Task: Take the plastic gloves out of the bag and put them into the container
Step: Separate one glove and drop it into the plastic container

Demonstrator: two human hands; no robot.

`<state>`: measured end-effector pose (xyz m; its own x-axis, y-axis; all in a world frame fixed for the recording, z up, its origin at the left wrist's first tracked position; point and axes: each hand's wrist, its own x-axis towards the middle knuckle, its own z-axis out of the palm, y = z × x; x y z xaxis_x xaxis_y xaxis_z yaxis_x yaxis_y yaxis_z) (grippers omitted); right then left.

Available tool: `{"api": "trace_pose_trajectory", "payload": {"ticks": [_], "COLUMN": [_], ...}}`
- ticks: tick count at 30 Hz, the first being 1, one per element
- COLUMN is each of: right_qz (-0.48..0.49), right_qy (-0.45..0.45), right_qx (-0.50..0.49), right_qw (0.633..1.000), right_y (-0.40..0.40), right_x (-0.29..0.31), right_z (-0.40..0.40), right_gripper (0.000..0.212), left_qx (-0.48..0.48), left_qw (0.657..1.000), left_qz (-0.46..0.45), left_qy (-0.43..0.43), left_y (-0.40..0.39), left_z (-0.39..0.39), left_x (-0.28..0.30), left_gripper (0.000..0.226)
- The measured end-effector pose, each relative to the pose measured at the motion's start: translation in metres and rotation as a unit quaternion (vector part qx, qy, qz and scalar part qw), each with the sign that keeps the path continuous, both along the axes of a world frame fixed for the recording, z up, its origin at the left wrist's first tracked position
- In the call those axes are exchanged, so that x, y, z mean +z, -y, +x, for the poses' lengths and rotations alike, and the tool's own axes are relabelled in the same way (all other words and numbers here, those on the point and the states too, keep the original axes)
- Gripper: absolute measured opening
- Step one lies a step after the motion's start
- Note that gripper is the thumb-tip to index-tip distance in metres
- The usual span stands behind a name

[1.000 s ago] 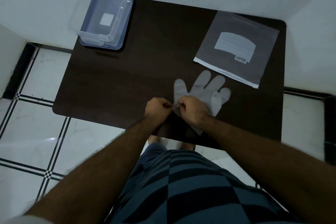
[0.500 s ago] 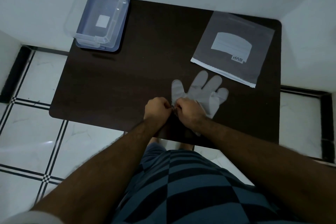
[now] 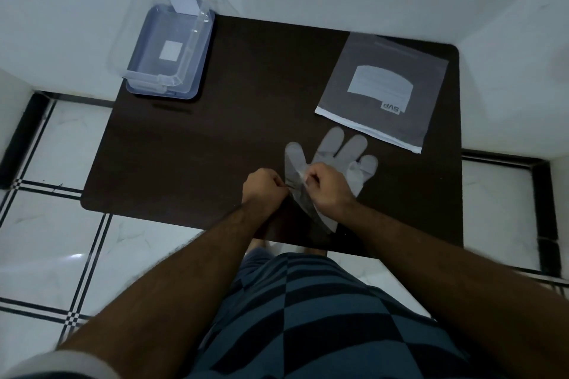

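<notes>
The right hand (image 3: 331, 186) has lifted off the plastic gloves (image 3: 335, 160) and now pinches a raised top layer (edge peeled up). The left hand (image 3: 263, 186), beside the gloves, has shifted slightly away, widening the gap.

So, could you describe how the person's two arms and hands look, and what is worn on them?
Both forearms are bare from the elbow down. The left hand and right hand are bare too: no gloves, rings, watch or bracelet are visible. A light, whitish sleeve edge shows at the bottom left corner, on the left upper arm. No sleeve is visible on the right arm in this view.
</notes>
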<state>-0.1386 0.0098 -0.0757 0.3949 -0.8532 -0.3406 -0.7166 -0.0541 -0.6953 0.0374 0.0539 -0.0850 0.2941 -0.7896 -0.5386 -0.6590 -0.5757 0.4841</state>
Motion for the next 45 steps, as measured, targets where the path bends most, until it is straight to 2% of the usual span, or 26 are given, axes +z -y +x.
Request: {"api": "trace_pose_trajectory", "payload": {"ticks": [4, 7, 9, 11, 12, 14, 16, 18, 21, 31, 38, 42, 45], "right_qz": [-0.003, -0.01, -0.013, -0.017, -0.021, -0.024, -0.02, -0.016, -0.023, -0.056, -0.076, -0.07, -0.081], "right_qy": [0.007, 0.001, -0.006, -0.005, -0.003, -0.005, -0.009, -0.01, 0.001, 0.025, 0.055, 0.079, 0.094], "right_qx": [-0.03, -0.046, -0.053, -0.056, -0.054, -0.054, -0.065, -0.083, -0.109, -0.162, -0.179, -0.18, -0.173], "right_qw": [1.0, 0.999, 0.999, 0.998, 0.998, 0.998, 0.998, 0.996, 0.994, 0.985, 0.979, 0.978, 0.977], "right_y": [0.008, 0.013, 0.015, 0.016, 0.015, 0.015, 0.015, 0.016, 0.02, 0.046, 0.072, 0.086, 0.095], "right_x": [0.012, 0.018, 0.021, 0.024, 0.025, 0.027, 0.029, 0.032, 0.038, 0.066, 0.118, 0.145, 0.16], "right_z": [-0.014, -0.025, -0.03, -0.035, -0.036, -0.039, -0.042, -0.045, -0.053, -0.08, -0.091, -0.091, -0.09], "right_gripper": [0.008, 0.007, 0.007, 0.006, 0.007, 0.006, 0.007, 0.009, 0.008, 0.005, 0.007, 0.009, 0.011], "left_qx": [-0.014, -0.106, -0.238, -0.396, -0.447, -0.496, -0.51, -0.5, -0.483, -0.484, -0.491, -0.476, -0.467], "left_qw": [1.0, 0.988, 0.954, 0.894, 0.87, 0.845, 0.839, 0.849, 0.864, 0.866, 0.864, 0.875, 0.881], "left_qz": [0.003, -0.093, -0.162, -0.177, -0.17, -0.151, -0.133, -0.113, -0.097, -0.067, -0.044, -0.033, 0.022], "left_qy": [0.013, 0.06, 0.082, 0.11, 0.118, 0.13, 0.133, 0.128, 0.102, 0.104, 0.1, 0.088, 0.078], "left_y": [0.002, 0.004, 0.007, 0.011, 0.013, 0.016, 0.019, 0.02, 0.018, 0.018, 0.027, 0.038, 0.047], "left_z": [-0.001, -0.011, -0.019, -0.028, -0.032, -0.041, -0.047, -0.048, -0.043, -0.041, -0.046, -0.052, -0.055], "left_x": [0.006, 0.016, 0.022, 0.022, 0.019, 0.012, 0.004, -0.003, -0.009, -0.01, 0.003, 0.015, 0.024], "left_gripper": [0.01, 0.012, 0.008, 0.027, 0.039, 0.055, 0.063, 0.067, 0.063, 0.058, 0.061, 0.046, 0.035]}}
